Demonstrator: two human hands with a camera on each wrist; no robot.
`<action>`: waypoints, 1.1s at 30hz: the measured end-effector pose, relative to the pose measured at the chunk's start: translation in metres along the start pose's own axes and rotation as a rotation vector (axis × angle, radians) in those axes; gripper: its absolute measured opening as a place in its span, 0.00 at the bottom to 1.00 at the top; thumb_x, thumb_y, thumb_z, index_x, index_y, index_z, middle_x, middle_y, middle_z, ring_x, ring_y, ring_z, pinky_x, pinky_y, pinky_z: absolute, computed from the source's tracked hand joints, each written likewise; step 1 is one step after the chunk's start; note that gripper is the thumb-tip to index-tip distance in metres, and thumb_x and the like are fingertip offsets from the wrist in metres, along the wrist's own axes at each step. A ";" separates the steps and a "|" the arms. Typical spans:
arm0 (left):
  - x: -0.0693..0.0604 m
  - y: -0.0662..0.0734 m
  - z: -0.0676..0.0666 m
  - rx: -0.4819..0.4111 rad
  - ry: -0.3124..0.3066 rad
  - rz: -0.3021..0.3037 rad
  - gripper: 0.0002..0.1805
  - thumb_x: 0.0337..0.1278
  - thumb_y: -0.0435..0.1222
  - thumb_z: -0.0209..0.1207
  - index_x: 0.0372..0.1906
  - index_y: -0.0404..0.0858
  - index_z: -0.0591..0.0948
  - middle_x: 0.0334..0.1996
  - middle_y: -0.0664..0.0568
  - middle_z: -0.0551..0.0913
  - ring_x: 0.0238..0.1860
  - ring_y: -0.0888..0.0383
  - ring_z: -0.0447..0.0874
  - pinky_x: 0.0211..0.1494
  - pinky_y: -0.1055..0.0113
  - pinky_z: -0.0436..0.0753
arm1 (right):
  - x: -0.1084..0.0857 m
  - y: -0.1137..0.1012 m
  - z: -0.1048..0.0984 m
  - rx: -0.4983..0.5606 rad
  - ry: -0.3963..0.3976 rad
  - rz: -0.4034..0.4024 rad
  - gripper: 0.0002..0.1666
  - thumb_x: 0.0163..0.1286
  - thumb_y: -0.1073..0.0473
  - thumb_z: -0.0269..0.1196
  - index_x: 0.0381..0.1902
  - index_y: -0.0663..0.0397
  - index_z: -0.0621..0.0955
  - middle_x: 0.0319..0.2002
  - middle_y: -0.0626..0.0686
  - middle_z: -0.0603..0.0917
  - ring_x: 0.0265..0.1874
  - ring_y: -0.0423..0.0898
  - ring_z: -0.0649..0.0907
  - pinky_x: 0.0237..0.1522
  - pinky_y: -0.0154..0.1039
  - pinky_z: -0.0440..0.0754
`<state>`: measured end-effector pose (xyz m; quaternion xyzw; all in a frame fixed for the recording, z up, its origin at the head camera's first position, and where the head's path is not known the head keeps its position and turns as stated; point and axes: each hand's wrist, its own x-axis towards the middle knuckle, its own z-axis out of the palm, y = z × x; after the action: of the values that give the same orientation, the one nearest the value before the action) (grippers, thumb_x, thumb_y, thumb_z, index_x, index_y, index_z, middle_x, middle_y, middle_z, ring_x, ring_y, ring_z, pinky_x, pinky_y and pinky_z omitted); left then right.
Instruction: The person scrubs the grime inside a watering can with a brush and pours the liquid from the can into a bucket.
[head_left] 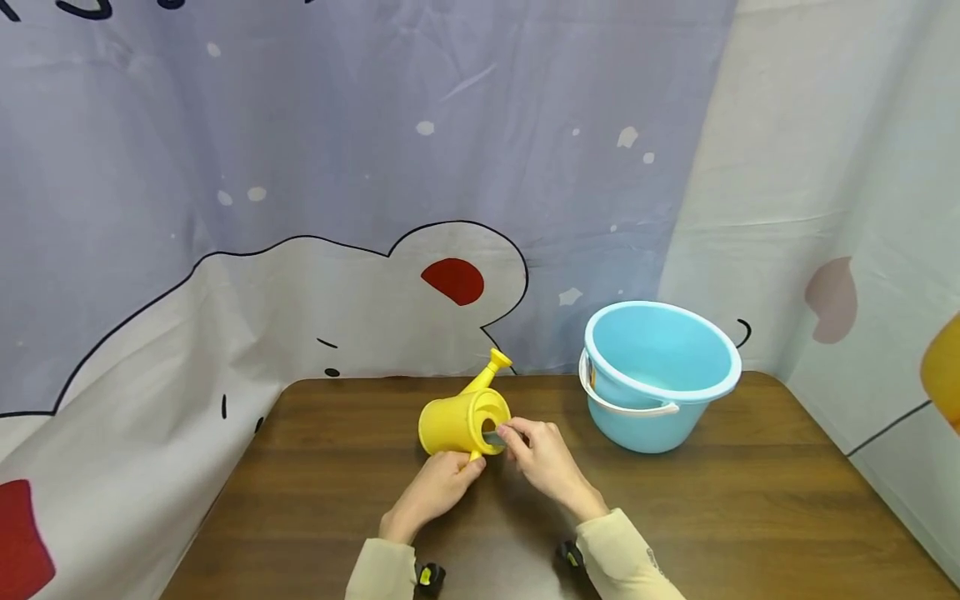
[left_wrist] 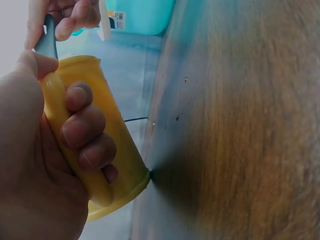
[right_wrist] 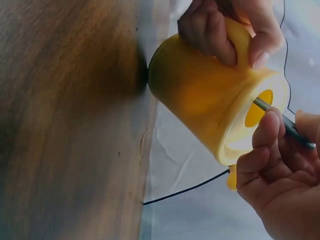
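A yellow watering can (head_left: 448,423) is tilted on the wooden table, its open top facing right and its spout pointing up and away. My left hand (head_left: 438,485) grips the can's handle (left_wrist: 57,102), fingers curled round it. My right hand (head_left: 546,460) pinches a thin grey-green object (right_wrist: 289,125) between thumb and fingers; its tip is at the round opening in the can's top. Part of this object is hidden by my right fingers (right_wrist: 267,132), and I cannot tell what it is. In the left wrist view it shows beside the can's rim (left_wrist: 46,44).
A light blue bucket (head_left: 648,429) with a white handle (head_left: 630,410) stands at the back right of the brown table (head_left: 330,517). Behind the table hangs a printed curtain (head_left: 337,308). Small droplets or specks lie on the table surface.
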<state>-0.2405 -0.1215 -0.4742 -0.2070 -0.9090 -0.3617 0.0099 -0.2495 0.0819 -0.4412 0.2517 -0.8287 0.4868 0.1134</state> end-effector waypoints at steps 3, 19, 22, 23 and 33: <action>-0.002 -0.001 0.000 -0.005 -0.002 0.004 0.24 0.72 0.46 0.51 0.15 0.46 0.67 0.13 0.63 0.60 0.15 0.66 0.55 0.20 0.71 0.59 | -0.001 -0.001 -0.001 0.018 -0.021 -0.004 0.13 0.75 0.52 0.57 0.32 0.50 0.82 0.17 0.50 0.78 0.13 0.37 0.75 0.19 0.35 0.76; -0.001 0.000 -0.002 -0.033 0.009 -0.014 0.25 0.71 0.45 0.51 0.14 0.46 0.67 0.13 0.64 0.60 0.15 0.67 0.55 0.20 0.70 0.59 | 0.004 -0.004 -0.026 0.188 0.028 0.116 0.15 0.73 0.56 0.59 0.29 0.57 0.83 0.16 0.52 0.79 0.11 0.49 0.77 0.16 0.35 0.73; 0.000 0.000 -0.003 -0.032 0.017 -0.008 0.25 0.71 0.47 0.51 0.15 0.46 0.67 0.13 0.63 0.60 0.15 0.67 0.55 0.20 0.70 0.58 | 0.007 -0.006 -0.019 0.164 0.079 0.144 0.15 0.73 0.55 0.59 0.27 0.55 0.83 0.16 0.50 0.79 0.11 0.47 0.79 0.17 0.35 0.74; 0.000 0.001 -0.003 -0.034 0.018 -0.005 0.25 0.71 0.47 0.51 0.15 0.45 0.67 0.13 0.63 0.60 0.15 0.67 0.55 0.20 0.70 0.58 | 0.007 -0.006 -0.017 0.156 0.093 0.153 0.15 0.74 0.55 0.59 0.27 0.54 0.83 0.16 0.49 0.79 0.11 0.47 0.79 0.17 0.36 0.74; 0.001 0.002 -0.001 -0.021 -0.008 -0.001 0.24 0.72 0.43 0.51 0.14 0.46 0.67 0.12 0.62 0.61 0.14 0.66 0.55 0.19 0.71 0.58 | 0.001 -0.007 0.005 0.119 0.036 0.138 0.12 0.74 0.57 0.57 0.35 0.56 0.83 0.19 0.51 0.81 0.15 0.55 0.82 0.21 0.37 0.77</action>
<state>-0.2406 -0.1202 -0.4723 -0.2083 -0.9052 -0.3705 0.0037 -0.2460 0.0748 -0.4375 0.1914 -0.8117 0.5462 0.0794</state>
